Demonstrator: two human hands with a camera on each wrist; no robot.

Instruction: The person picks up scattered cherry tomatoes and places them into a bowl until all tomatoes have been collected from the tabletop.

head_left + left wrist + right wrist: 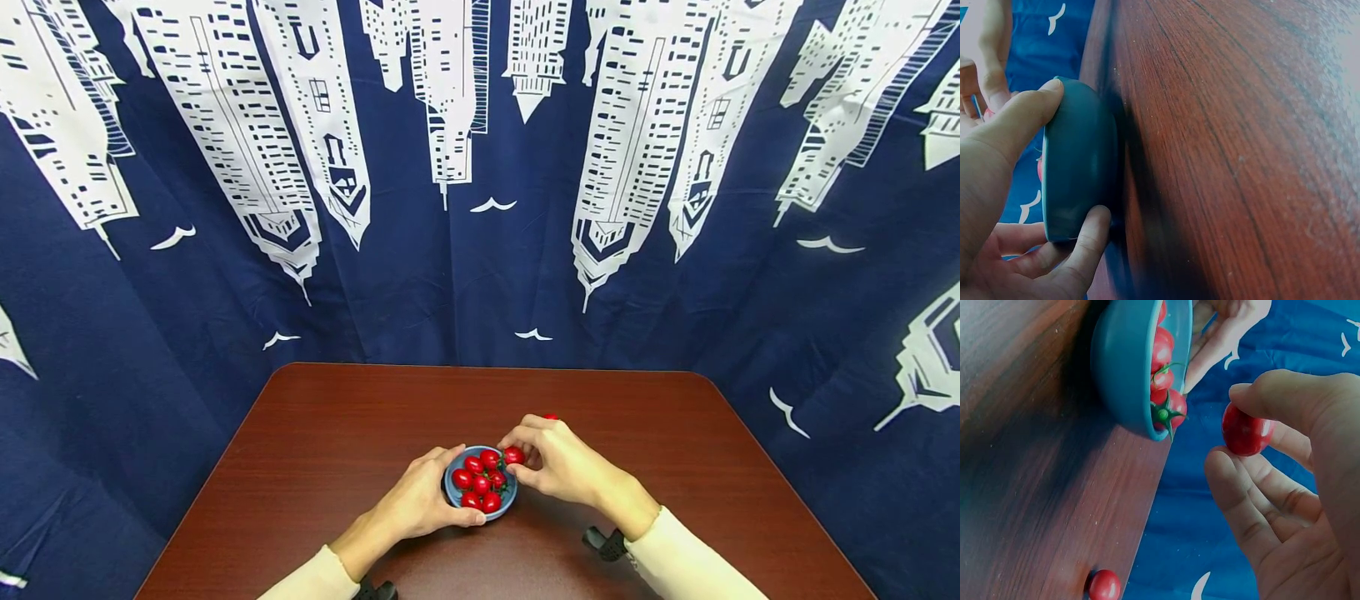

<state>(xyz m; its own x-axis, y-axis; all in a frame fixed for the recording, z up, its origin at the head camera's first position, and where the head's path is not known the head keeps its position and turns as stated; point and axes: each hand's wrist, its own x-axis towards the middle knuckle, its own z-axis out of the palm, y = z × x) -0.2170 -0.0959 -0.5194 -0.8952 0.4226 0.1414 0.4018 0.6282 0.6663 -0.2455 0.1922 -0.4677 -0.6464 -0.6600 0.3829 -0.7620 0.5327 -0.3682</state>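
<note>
A small blue bowl [447, 492] on the table holds several red cherry tomatoes [481, 483], at least one with a green stem. My left hand [423, 498] grips the bowl from its left side, thumb and fingers spread round the wall, as the left wrist view shows on the bowl's outside [1082, 162]. At the bowl's right rim, my right hand [561, 462] pinches a single cherry tomato [1247, 430] between thumb and fingertips. In the right wrist view that tomato is apart from the bowl [1124, 369].
Another cherry tomato [1105, 585] lies on the brown wooden table [360, 417]; in the head view it shows just behind my right hand. A dark blue cloth [480, 283] with white buildings and birds hangs beyond the table's far edge.
</note>
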